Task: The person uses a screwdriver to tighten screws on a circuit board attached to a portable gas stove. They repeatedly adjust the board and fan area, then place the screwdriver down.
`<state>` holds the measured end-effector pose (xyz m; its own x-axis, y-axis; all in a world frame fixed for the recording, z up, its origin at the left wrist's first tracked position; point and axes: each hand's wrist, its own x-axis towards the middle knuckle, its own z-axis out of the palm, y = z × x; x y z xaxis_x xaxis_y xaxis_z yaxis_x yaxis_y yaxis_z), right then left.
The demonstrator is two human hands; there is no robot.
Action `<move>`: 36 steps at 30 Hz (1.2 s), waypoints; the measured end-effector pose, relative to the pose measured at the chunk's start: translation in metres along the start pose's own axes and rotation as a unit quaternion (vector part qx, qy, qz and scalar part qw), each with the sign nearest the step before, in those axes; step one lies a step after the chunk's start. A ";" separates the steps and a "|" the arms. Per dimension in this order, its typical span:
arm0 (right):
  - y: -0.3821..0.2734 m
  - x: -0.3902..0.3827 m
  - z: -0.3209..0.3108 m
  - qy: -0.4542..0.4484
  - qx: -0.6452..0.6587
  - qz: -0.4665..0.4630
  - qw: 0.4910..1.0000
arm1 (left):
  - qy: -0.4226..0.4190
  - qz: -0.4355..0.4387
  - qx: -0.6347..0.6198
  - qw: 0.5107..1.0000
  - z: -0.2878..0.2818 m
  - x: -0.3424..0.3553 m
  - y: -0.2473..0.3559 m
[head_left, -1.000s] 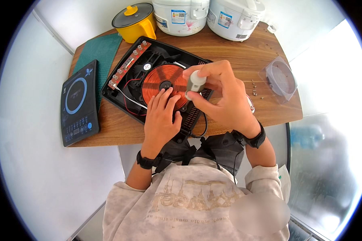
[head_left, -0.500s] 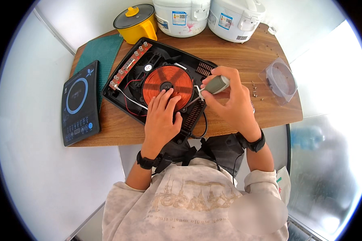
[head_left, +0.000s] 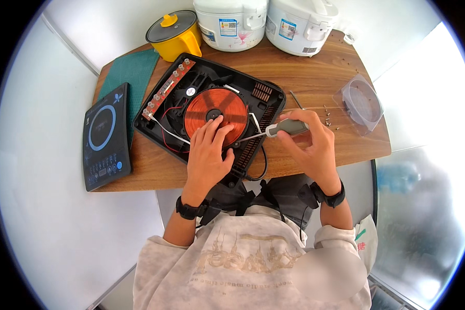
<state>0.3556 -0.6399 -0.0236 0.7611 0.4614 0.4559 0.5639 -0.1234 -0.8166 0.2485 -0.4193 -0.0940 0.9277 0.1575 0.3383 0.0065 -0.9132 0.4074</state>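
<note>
An opened induction cooker base [head_left: 266,95] lies tilted on the table, its round copper coil [head_left: 206,106] exposed beside a red circuit board [head_left: 169,88]. My left hand [head_left: 209,152] rests over the coil's near part, fingers stretched out, fingertips near its black centre. In my right hand [head_left: 312,147] is a screwdriver [head_left: 290,127] with a grey-green handle, gripped by thumb and fingers. Its shaft slants down to the left, and the tip is at the coil's lower right edge, close to my left thumb. Whether the tip sits in a screw is too small to tell.
The cooker's black glass top panel [head_left: 107,137] leans over a green cutting mat [head_left: 124,72] at left. A yellow pot [head_left: 175,39] and two white rice cookers [head_left: 232,26] stand behind. Loose screws [head_left: 326,114], another thin metal tool [head_left: 295,99] and a clear plastic container [head_left: 361,106] lie right.
My right hand has lowered and moved right, and the screwdriver now lies at a flatter slant. The thin metal tool behind it has come into view. My left hand stays on the coil.
</note>
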 end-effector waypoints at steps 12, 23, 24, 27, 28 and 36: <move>0.002 -0.019 -0.021 -0.029 -0.004 0.041 0.999 | -0.082 0.070 0.060 0.992 -0.017 0.018 0.002; 0.014 -0.026 -0.026 -0.005 0.035 0.090 0.995 | 0.012 0.109 0.038 0.993 -0.002 0.010 -0.004; 0.014 -0.026 -0.026 -0.004 0.036 0.089 0.995 | 0.021 0.114 0.037 0.993 -0.001 0.010 -0.005; 0.014 -0.027 -0.026 0.000 0.039 0.086 0.995 | 0.042 0.125 0.029 0.991 0.000 0.008 -0.008; 0.015 -0.027 -0.025 0.001 0.041 0.086 0.995 | 0.046 0.126 0.024 0.991 0.000 0.008 -0.008; 0.009 -0.028 -0.021 0.027 0.058 0.061 0.996 | 0.025 0.050 -0.034 0.998 -0.003 0.008 -0.003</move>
<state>0.3463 -0.6724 -0.0366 0.8394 0.4005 0.3675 0.4287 -0.0721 -0.9006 0.2547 -0.4144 -0.0900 0.9025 0.0866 0.4219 -0.1128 -0.8979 0.4254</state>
